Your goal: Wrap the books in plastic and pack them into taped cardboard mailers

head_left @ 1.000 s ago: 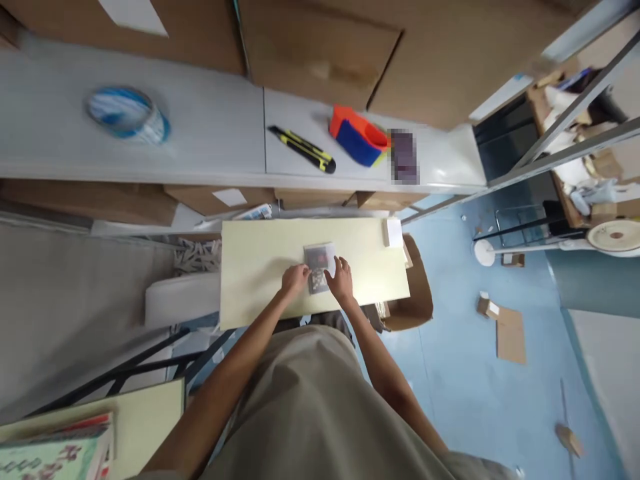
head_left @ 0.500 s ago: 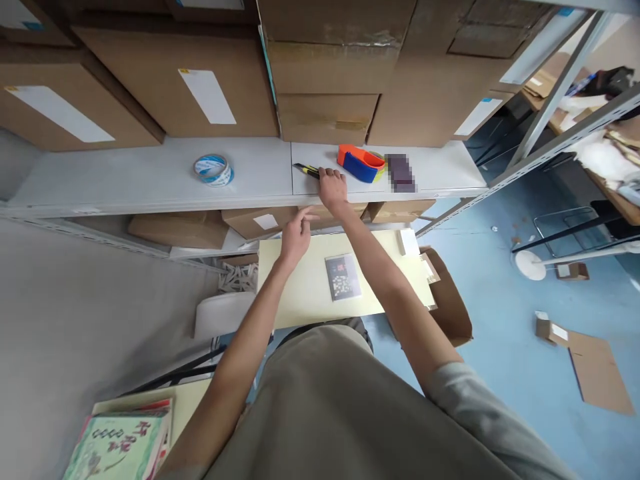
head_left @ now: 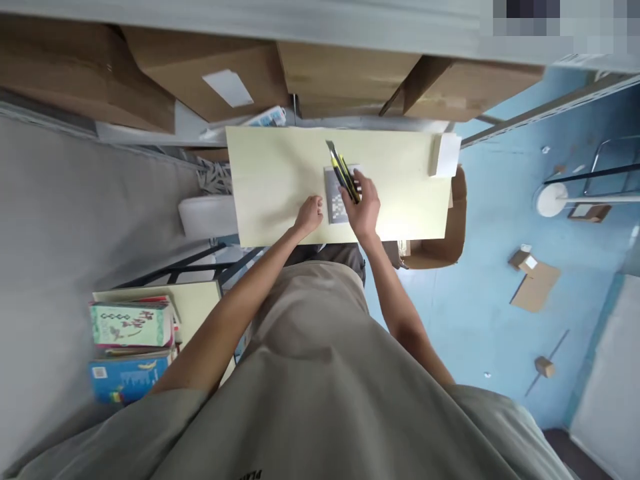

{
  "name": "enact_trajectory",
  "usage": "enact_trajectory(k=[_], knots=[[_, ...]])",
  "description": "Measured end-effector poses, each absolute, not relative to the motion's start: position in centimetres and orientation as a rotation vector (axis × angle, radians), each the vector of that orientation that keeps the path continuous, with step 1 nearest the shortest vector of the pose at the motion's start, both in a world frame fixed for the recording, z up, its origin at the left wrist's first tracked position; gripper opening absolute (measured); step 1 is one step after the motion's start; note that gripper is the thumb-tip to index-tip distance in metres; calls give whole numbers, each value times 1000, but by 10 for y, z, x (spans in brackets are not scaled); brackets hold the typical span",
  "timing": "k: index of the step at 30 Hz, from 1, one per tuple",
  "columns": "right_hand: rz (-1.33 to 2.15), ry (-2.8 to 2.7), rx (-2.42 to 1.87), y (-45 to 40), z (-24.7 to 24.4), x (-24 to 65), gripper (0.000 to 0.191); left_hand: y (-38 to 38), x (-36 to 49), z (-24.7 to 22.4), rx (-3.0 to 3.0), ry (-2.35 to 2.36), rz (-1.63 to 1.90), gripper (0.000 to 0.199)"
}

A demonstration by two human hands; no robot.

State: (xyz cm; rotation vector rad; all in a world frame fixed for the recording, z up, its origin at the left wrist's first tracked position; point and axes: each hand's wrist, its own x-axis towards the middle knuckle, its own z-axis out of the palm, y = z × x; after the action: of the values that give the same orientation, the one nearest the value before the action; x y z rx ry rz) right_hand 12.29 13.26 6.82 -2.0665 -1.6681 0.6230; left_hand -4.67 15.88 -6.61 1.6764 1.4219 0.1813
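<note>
Fingers of the right hand (head_left: 364,208) curl around a black-and-yellow utility knife (head_left: 345,179), what looks like a bare blade pointing to eleven o'clock. A flat grey packet (head_left: 337,211) lies at about that hand's ten o'clock, partly hidden behind it and the knife. At the packet's eight o'clock the left hand (head_left: 309,214) is balled loosely, nothing visible in it; whether it touches the packet I cannot tell. That closeness seems the chief risk: a slip toward eight o'clock could nick the left hand. Nothing visibly pins the packet, so sideways pressure might skid it, and a heavy push could score the bench (head_left: 270,183). Farther out, a white box (head_left: 445,155) sits at two o'clock.
</note>
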Motion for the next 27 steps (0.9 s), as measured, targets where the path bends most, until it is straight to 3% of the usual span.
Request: enact_trajectory(k=[4, 8, 14, 20, 27], knots=[[855, -1383, -2117, 72, 11, 126, 60, 141, -33, -78, 1727, 1461, 193, 48], [903, -1259, -2178, 54, -10, 123, 60, 137, -28, -73, 1788, 1470, 149, 60], [787, -1348, -2200, 84, -35, 114, 53, 163, -44, -64, 1917, 1417, 66, 51], [817, -1670, -2212, 126, -46, 111, 56, 205, -61, -61, 2133, 1203, 19, 72], [924, -1846, -2408, 157, -40, 95, 62, 214, -63, -66, 2154, 1156, 6, 77]])
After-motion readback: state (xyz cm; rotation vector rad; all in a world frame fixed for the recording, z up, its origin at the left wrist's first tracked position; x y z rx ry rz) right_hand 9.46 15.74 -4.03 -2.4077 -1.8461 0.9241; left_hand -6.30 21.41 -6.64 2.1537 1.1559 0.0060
